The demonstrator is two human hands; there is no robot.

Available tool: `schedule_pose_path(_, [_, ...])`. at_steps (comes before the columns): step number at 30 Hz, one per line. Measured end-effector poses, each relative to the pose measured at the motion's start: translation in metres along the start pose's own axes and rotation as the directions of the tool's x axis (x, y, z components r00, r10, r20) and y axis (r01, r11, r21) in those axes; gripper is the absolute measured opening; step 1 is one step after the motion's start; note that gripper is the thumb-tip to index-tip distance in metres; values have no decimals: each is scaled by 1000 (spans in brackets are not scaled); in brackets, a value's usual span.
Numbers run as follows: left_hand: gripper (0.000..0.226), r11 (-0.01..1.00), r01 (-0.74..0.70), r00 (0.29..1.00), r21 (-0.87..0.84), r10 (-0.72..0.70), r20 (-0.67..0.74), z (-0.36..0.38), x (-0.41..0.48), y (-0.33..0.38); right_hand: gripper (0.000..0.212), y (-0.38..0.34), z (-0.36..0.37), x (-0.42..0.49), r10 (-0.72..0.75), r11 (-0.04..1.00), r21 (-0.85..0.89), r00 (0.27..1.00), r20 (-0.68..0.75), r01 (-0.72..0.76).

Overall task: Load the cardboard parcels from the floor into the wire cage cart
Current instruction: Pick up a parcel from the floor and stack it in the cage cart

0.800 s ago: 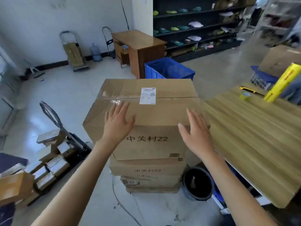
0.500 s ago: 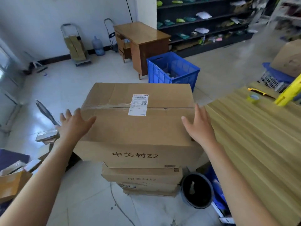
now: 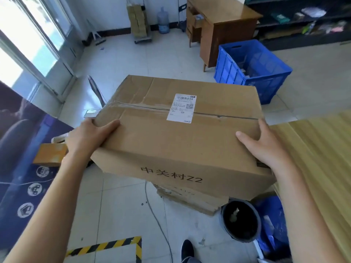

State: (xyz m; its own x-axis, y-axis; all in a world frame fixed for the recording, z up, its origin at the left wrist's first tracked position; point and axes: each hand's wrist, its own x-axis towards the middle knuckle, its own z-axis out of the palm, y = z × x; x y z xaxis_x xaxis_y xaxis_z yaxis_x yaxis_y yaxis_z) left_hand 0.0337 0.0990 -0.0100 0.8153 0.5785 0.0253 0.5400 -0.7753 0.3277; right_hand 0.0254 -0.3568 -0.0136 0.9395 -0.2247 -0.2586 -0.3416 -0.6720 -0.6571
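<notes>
**Parcel gripped at both edges**

I see the cardboard parcel [image 3: 180, 141] tilted, label side up, above a stack of flatter parcels [image 3: 190, 198] on the floor. I cannot tell whether it touches them. The left hand [image 3: 85, 137] curls its fingers [image 3: 90, 122] round the left edge, thumb on top. The right hand [image 3: 266, 147] clasps the right edge likewise. The slatted worktop [image 3: 319, 158] lies just to the right, and a blue crate [image 3: 252, 67] stands beyond.

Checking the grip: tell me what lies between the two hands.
In the head view, the cardboard parcel spans the gap between left hand and right hand; its white label sits on top.
</notes>
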Motion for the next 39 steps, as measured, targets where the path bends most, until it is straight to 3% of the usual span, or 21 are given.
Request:
schedule_pose_path(5, [93, 979, 199, 971, 42, -192, -141, -48, -47, -115, 96, -49, 59, -37, -193, 974, -102, 977, 87, 202])
schedule_pose_path(10, [92, 887, 459, 843, -57, -455, -287, -104, -154, -262, 95, -112, 144, -105, -392, 903, -73, 882, 262, 423])
schedule_pose_path(16, [93, 660, 730, 555, -177, -723, -411, -164, -350, -430, 94, -165, 254, -257, -585, 737, 1, 637, 502, 676])
schedule_pose_path(21, [98, 432, 861, 309, -270, -864, -399, -200, -536, -547, 91, -174, 337, -423, -638, 605, 119, 391, 663, 787])
schedule_pose_path(27, [92, 161, 922, 21, -353, -929, -369, -212, -724, -625, 88, -158, 408, -597, -611, 457, 179, 161, 775, 871])
schedule_pose_path(33, [90, -36, 911, -180, -411, -932, -316, -203, -841, -655, 88, -150, 443, -702, -590, 301, 273, -46, 806, 914])
schedule_pose_path(36, [83, -62, 888, -230, -455, -918, -324, -195, -868, -658, 87, -154, 457, -730, -581, 245, 304, -112, 806, 920])
schedule_pose_path(39, [84, -75, 870, -252, -487, -917, -309, -190, -877, -662, 88, -158, 468, -744, -560, 231, 309, -134, 818, 923])
